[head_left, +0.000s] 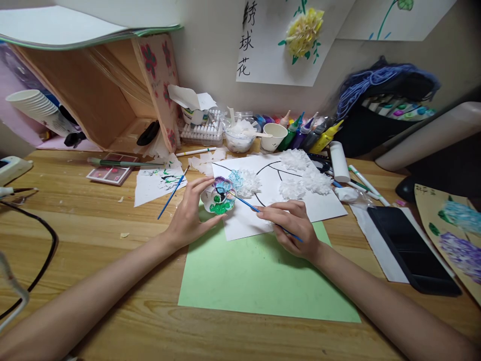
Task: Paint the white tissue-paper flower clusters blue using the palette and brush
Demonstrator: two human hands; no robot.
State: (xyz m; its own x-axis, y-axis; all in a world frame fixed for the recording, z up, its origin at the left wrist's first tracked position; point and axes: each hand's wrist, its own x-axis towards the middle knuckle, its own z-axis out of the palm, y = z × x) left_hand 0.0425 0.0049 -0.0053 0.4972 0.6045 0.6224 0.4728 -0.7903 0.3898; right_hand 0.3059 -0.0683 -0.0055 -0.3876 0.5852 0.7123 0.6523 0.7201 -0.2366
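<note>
My left hand [192, 213] grips the edge of a small round paint palette [224, 205], its thumb and fingers around the left side. Green, purple, blue and dark paint lies in the palette's wells. Between the fingers of my right hand [291, 225] is a slim blue paintbrush [246, 203], its tip over the palette's right side. Under and behind them lies a white paper [268, 175] with black branch lines. Ruffled white paper flowers [295, 189] sit on it, and one flower [237, 179] beside the palette is partly light blue.
A green sheet [263, 286] lies under the white paper. Behind stand a paper cup [273, 136], a bowl of white scraps [240, 135] and paint bottles [326, 138]. Another brush [173, 193] rests at left; a black phone [413, 250] lies at right.
</note>
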